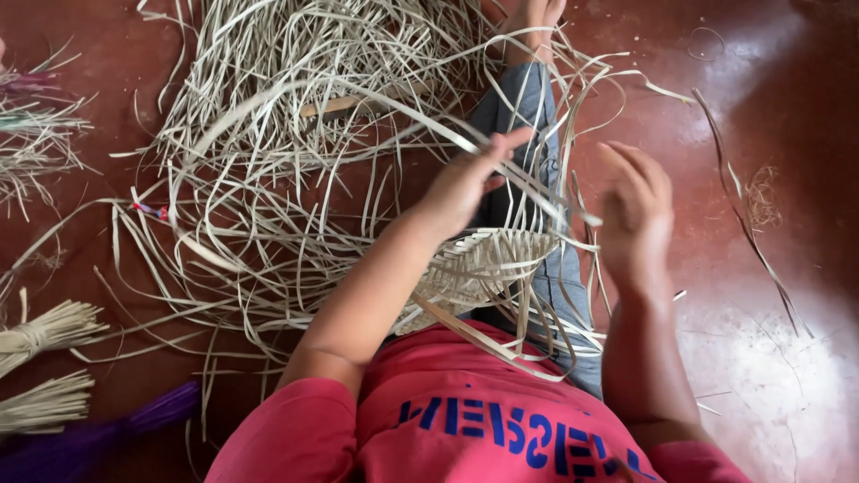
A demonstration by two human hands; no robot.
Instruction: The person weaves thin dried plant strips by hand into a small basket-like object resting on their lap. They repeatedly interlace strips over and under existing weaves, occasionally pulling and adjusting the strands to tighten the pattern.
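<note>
A loose tangle of pale flat strips (295, 134) sprawls over the glossy red floor (769, 107) beside tied bundles (45, 331) and purple fibre (107, 429), while the left hand (465, 183) pinches one strip (537, 192) above the half-woven mat (479, 268) on the lap, and the right hand (637, 215) hovers with fingers loosely spread.

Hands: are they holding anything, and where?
The left hand pinches a pale straw strip near the woven piece. The right hand is open, holding nothing.
</note>
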